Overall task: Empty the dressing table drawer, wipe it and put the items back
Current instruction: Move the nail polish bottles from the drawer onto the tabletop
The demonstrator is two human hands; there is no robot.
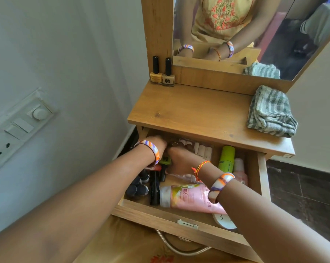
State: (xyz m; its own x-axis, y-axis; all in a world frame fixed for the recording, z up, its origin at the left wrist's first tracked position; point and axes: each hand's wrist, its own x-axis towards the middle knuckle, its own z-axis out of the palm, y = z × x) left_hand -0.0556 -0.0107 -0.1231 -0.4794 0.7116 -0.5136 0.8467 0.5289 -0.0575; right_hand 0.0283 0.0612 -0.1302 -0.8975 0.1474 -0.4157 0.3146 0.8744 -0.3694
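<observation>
The wooden drawer (261, 173) of the dressing table is pulled out and full of cosmetics. My left hand (156, 144) and my right hand (179, 158) both reach into its far left corner, fingers curled down among small items; what they hold is hidden. In the drawer lie a pink tube (190, 199), a green bottle (226, 158), a pink bottle (240, 171), a clear box of nail pieces (202, 149), dark lipsticks and pencils (150, 185) and a white jar (224, 222). A folded striped cloth (270, 112) lies on the tabletop (188, 109) at the right.
Two nail polish bottles (161, 73) stand at the tabletop's back left, against the mirror frame. The mirror (245, 31) rises behind. A switchboard (16, 130) is on the left wall. A metal handle (179, 247) and patterned fabric lie below the drawer front.
</observation>
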